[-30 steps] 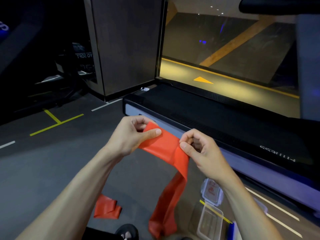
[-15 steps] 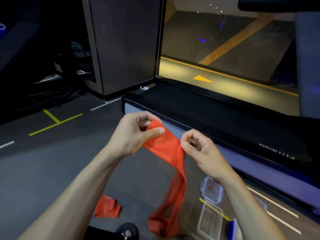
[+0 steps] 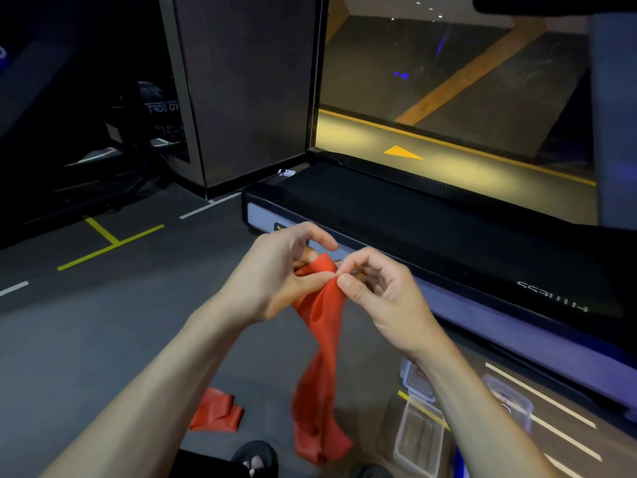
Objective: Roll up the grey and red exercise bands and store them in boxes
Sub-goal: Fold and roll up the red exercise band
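Red exercise band [image 3: 324, 326] is hanging in the middle of the frame, its top end gathered between both hands while the rest is drooping in a loose twisted strip toward the floor [image 3: 86, 339], where its lower end is bunching at the bottom centre. Left hand [image 3: 275, 281] is pinching the upper edge of the band, thumb pressing the rubber against the curled fingers [image 3: 320, 236], with the forefinger arching above. Right hand [image 3: 382, 291] is meeting it just to the right, thumb and forefinger pinching the same top edge, the remaining fingers curling loosely behind. The two thumbs are almost touching each other.

A second red band [image 3: 217, 410] is lying folded on the floor at the lower left of centre, well apart from the hanging one. A clear plastic box [image 3: 418, 439] is sitting open on the floor at the lower right, with its lid [image 3: 415, 381] lying just above it, partly hidden by the right forearm. Another clear box [image 3: 510, 405] is resting farther right, blurred. A treadmill [image 3: 431, 236] is stretching across the right half of the frame behind the hands. Yellow and white lines are marking the dark floor. A sandalled foot [image 3: 255, 458] is showing at the bottom edge.
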